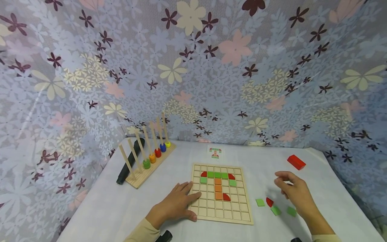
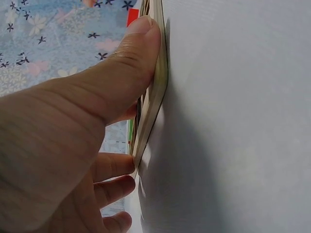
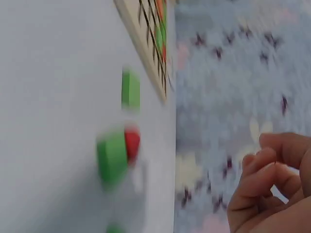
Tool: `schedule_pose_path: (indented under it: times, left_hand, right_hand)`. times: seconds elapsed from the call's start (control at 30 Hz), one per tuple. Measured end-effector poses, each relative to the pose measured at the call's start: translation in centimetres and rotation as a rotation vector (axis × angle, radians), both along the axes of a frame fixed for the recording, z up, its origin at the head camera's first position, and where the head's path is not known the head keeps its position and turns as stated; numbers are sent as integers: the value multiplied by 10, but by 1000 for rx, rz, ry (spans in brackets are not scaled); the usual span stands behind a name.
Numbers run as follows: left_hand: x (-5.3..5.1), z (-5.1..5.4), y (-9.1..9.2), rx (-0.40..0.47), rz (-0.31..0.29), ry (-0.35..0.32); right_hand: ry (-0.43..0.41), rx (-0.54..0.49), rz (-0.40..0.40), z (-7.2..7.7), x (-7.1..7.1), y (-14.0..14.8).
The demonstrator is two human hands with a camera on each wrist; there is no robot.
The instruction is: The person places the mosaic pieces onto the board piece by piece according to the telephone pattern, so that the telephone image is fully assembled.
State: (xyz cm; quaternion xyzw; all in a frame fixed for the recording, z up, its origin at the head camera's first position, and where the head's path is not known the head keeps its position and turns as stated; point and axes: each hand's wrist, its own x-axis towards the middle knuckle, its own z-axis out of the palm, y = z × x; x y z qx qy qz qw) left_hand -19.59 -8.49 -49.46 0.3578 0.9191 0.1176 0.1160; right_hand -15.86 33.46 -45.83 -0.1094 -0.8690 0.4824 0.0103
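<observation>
A wooden grid board (image 1: 208, 213) lies on the white table, bearing green squares (image 1: 217, 175), orange squares (image 1: 218, 188) and red quarter-round pieces (image 1: 226, 197) in a T-like shape. My left hand (image 1: 178, 204) rests spread on its left edge; in the left wrist view the thumb (image 2: 138, 43) lies along the board's rim (image 2: 154, 97). Above the table, right of the board, hovers my right hand (image 1: 297, 193), fingers loosely bent, with nothing visible in them. Below and left of it lie a loose red piece (image 1: 269, 202) and green squares (image 1: 260, 202), blurred in the right wrist view.
A pattern card (image 1: 215, 153) lies behind the board. At the back right is a red block (image 1: 296, 162). On the left stands a wooden peg rack (image 1: 139, 179) with coloured beads, a black rod-like object (image 1: 124, 171) beside it. A floral cloth (image 1: 193, 84) hangs behind the table.
</observation>
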Motion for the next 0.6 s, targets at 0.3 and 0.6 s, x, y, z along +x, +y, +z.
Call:
schedule_pose_path:
  times: [0.3, 0.6]
  left_hand:
    - [-2, 0, -1, -4, -4, -14]
    - [-1, 0, -1, 1, 4, -15]
  right_hand:
    - [-222, 97, 80, -22, 4, 19]
    - [-227, 383, 196, -37, -1, 0]
